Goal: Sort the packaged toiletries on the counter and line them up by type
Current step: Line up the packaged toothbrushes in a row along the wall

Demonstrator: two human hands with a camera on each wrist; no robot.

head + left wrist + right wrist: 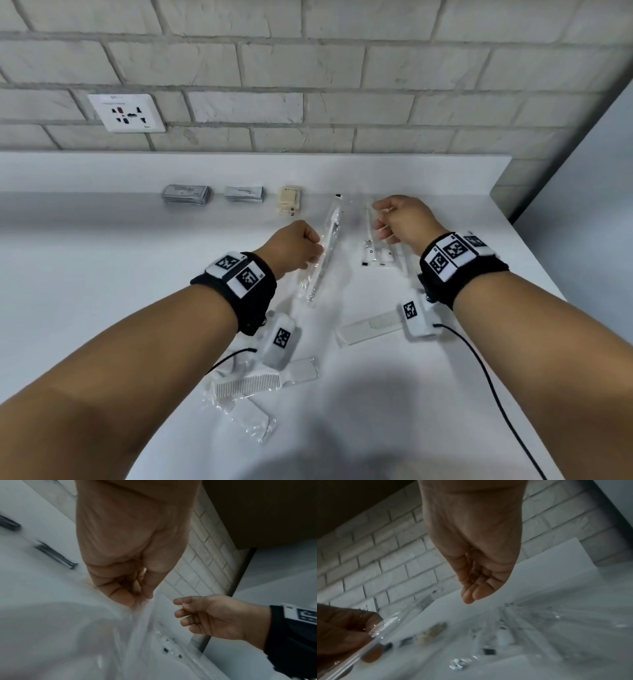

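Observation:
My left hand [317, 245] pinches a clear-wrapped toothbrush pack [327, 253] near its middle and holds it slanted above the white counter [102, 274]. The left wrist view shows thumb and fingers closed on the wrapper [142, 622]. My right hand [380, 219] hovers just right of it with loosely curled fingers, holding nothing, above a few more toothbrush packs [371, 251] lying on the counter. In the right wrist view the right hand [469, 596] is empty, and the held pack [388, 623] shows at lower left.
Along the back lie two stacks of grey sachets [186, 194] [244, 194] and beige packets [289, 200]. Wrapped combs lie near me [370, 327] [260, 380] [250, 418]. A wall socket [126, 113] sits on the brick wall. The counter ends at the right.

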